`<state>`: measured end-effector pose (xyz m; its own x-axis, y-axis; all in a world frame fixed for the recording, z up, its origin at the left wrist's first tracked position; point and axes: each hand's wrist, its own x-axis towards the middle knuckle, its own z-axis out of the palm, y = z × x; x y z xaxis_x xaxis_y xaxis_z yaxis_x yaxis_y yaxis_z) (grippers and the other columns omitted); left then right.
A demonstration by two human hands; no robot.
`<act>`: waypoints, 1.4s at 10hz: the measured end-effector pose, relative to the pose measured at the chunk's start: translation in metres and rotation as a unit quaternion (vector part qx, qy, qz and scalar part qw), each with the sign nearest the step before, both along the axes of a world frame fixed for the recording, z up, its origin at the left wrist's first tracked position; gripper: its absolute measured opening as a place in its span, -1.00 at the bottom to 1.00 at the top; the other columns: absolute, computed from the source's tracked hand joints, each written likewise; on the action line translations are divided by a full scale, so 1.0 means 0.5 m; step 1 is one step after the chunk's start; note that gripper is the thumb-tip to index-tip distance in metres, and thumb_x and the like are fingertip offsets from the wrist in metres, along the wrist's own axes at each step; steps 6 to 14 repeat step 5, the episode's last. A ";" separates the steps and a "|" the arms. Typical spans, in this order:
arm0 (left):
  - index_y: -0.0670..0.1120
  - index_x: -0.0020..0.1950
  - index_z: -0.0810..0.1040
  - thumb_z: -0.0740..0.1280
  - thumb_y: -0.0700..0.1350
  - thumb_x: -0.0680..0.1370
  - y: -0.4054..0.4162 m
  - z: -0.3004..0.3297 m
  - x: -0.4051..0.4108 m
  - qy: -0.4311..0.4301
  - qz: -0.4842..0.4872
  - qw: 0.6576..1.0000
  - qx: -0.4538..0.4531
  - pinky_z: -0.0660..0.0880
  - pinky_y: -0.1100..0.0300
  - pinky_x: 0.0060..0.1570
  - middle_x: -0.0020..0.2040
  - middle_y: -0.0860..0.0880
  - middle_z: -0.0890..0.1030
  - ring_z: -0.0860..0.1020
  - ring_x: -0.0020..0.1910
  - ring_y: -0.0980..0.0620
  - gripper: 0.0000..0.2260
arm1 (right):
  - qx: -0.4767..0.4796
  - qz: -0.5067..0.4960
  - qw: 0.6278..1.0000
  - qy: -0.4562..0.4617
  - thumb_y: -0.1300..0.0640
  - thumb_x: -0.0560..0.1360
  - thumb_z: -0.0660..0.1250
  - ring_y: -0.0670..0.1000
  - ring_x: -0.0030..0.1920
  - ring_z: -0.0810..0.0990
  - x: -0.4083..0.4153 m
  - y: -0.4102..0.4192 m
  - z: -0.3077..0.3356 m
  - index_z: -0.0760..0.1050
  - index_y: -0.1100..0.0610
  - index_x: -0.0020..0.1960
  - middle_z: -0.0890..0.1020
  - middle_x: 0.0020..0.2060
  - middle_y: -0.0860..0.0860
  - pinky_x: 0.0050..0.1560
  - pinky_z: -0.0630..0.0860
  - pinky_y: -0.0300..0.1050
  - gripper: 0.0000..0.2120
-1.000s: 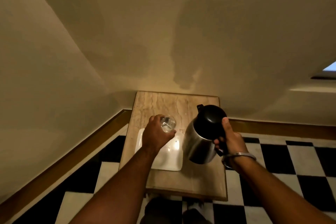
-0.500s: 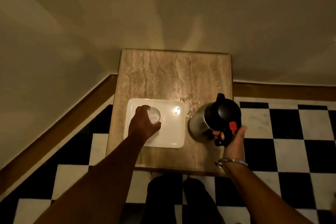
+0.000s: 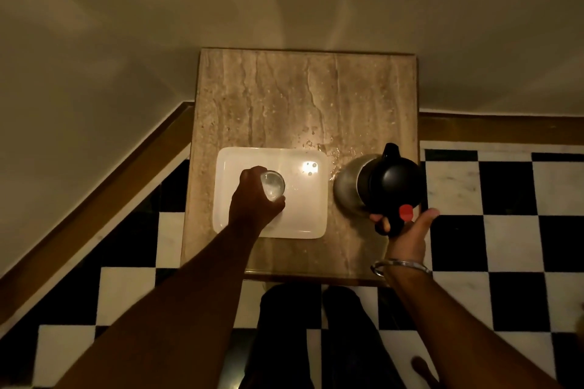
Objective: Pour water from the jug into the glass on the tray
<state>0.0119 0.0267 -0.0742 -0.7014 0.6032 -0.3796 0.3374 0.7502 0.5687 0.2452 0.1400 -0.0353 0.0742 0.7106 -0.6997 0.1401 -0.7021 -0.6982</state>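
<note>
Head view: the left hand point(image 3: 252, 199) is wrapped around the glass point(image 3: 272, 185), which stands on the white tray point(image 3: 303, 218) near its left side, probably to steady it. The right hand point(image 3: 403, 230) curls loosely about the black handle of the jug point(image 3: 379, 186), thumb spread beside the red button (a lid release, I'd guess); the jug stands on the table point(image 3: 284, 98) just right of the tray, spout pointing away. Whether the glass holds water I cannot tell. Droplets point(image 3: 316, 142) glisten on the table beyond the tray. Nothing stands between jug and glass. A bangle point(image 3: 399, 265) circles the right wrist.
</note>
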 end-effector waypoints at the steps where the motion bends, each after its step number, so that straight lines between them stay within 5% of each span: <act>1: -0.07 0.31 0.40 0.61 -0.03 0.29 -0.001 -0.001 0.001 -0.006 -0.005 1.000 -0.007 0.53 -0.03 0.10 0.23 -0.09 0.49 0.54 0.10 -0.12 -0.33 | -0.008 -0.017 1.000 0.012 -0.50 0.42 -0.22 -0.18 -0.39 0.65 0.003 0.000 -0.007 0.69 0.08 -0.23 0.71 -0.43 -0.03 -0.22 0.35 -0.16 -0.12; 2: -0.06 0.32 0.39 0.61 -0.04 0.29 -0.002 -0.005 0.002 -0.005 -0.006 1.000 -0.009 0.52 -0.02 0.10 0.24 -0.09 0.48 0.54 0.11 -0.13 -0.33 | 0.004 -0.026 0.999 0.031 -0.53 0.37 -0.19 -0.13 -0.42 0.65 0.002 0.002 -0.011 0.66 0.00 -0.48 0.67 -0.51 -0.04 -0.19 0.36 -0.11 -0.14; 3: -0.06 0.34 0.37 0.61 -0.02 0.30 -0.006 -0.013 0.003 0.005 -0.015 1.000 -0.013 0.52 -0.03 0.09 0.26 -0.10 0.47 0.53 0.13 -0.15 -0.30 | 0.030 -0.007 0.999 0.041 -0.51 0.38 -0.16 0.00 -0.31 0.66 0.012 0.010 -0.021 0.64 0.03 -0.47 0.64 -0.50 0.01 -0.12 0.40 -0.07 -0.17; 4: -0.05 0.46 0.24 0.61 0.15 0.28 -0.003 0.018 0.006 0.018 -0.049 0.996 -0.072 0.49 -0.12 0.18 0.36 -0.12 0.42 0.46 0.27 -0.18 -0.11 | 0.058 0.017 0.994 -0.087 -0.42 0.46 -0.07 0.08 -0.18 0.61 0.041 0.014 -0.008 0.58 0.08 -0.30 0.67 -0.26 0.09 -0.19 0.36 -0.12 -0.31; 5: -0.08 0.55 0.10 0.52 0.34 0.27 0.001 0.081 0.001 0.058 -0.088 0.991 -0.088 0.39 -0.14 0.30 0.49 -0.14 0.32 0.29 0.44 -0.18 0.05 | 0.137 0.191 0.955 -0.183 -0.38 0.46 0.09 0.05 -0.11 0.59 0.063 0.019 0.062 0.58 0.08 0.04 0.65 -0.06 0.13 -0.16 0.47 -0.09 -0.41; 14: -0.08 0.55 0.10 0.52 0.34 0.27 0.001 0.081 0.001 0.058 -0.088 0.991 -0.088 0.39 -0.14 0.30 0.49 -0.14 0.32 0.29 0.44 -0.18 0.05 | 0.137 0.191 0.955 -0.183 -0.38 0.46 0.09 0.05 -0.11 0.59 0.063 0.019 0.062 0.58 0.08 0.04 0.65 -0.06 0.13 -0.16 0.47 -0.09 -0.41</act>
